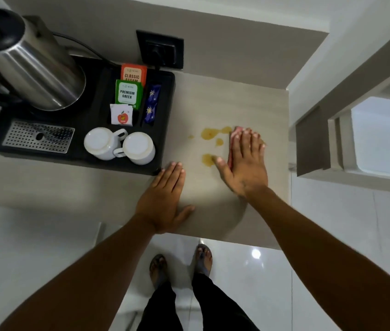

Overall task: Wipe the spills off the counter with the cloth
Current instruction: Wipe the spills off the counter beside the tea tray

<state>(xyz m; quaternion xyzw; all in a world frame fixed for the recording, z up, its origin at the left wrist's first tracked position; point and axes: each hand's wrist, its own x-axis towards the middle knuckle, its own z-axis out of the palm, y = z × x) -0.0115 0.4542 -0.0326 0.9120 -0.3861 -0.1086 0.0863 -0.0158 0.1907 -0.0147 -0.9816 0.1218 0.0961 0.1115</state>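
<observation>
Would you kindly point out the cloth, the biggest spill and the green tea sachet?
cloth (235,130): head view, pink edge beyond the fingertips.
biggest spill (209,134): head view, its middle.
green tea sachet (127,94): head view, label centre.

counter (248,103): pale beige
spills (210,134): amber-yellow
cloth (233,142): pink-red
tray (165,120): black
kettle (38,68): silver, black lid
cups (139,147): white
tea packets (127,93): orange, green
drip grate (37,137): silver, dotted holes

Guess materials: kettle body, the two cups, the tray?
Kettle: looks like brushed stainless steel, streaky reflections on the body; black lid, probably plastic.
Cups: glossy white, likely glazed ceramic, soft highlights.
Tray: matte black, probably moulded plastic, with a perforated metal drip grate.
</observation>
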